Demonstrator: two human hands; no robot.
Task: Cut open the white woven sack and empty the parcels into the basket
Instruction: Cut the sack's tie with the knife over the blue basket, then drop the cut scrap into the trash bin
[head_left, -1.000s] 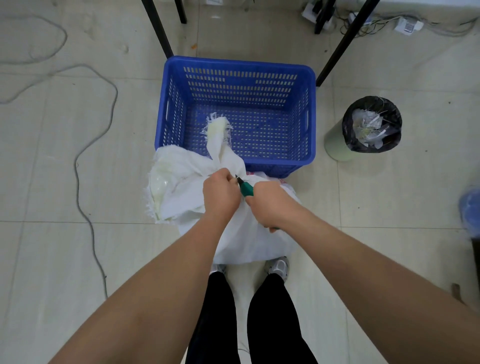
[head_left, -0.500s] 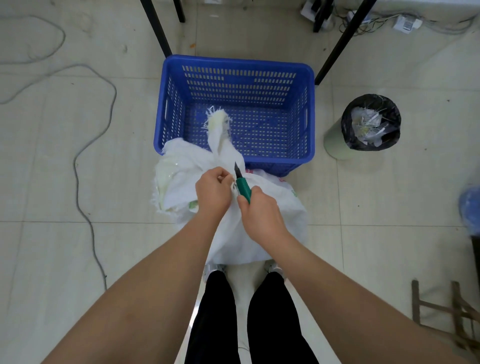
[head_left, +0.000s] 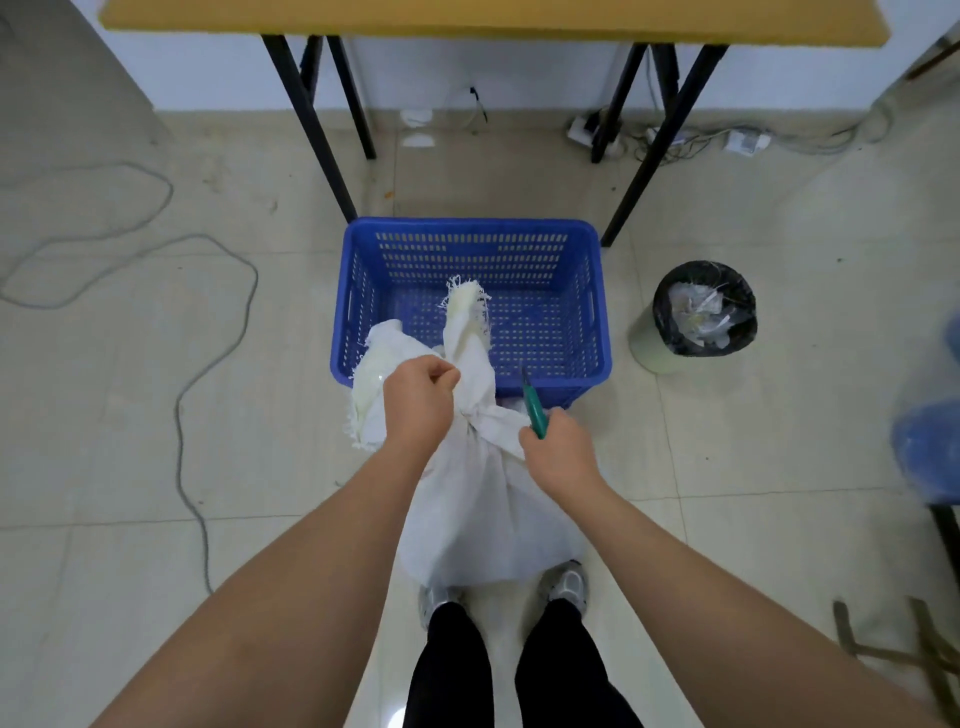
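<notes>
The white woven sack (head_left: 483, 514) stands on the floor in front of my feet, its knotted, frayed top leaning over the near rim of the blue plastic basket (head_left: 470, 231). My left hand (head_left: 418, 402) is shut on the sack's gathered top fabric. Just right of the knot, my right hand (head_left: 558, 449) grips a green-handled knife (head_left: 534, 408), blade pointing up and away, clear of the sack. The basket shows no parcels inside; the sack's contents are hidden.
A black-lined bin (head_left: 698, 314) with paper waste stands right of the basket. Black table legs (head_left: 311, 122) rise behind the basket under a yellow tabletop (head_left: 493, 21). A grey cable (head_left: 182, 415) snakes over the floor at left. Blue objects sit at the right edge.
My right hand has drawn the knife away from the knot toward the right. My left hand keeps hold of the sack top. The view has tilted up, showing the table.
</notes>
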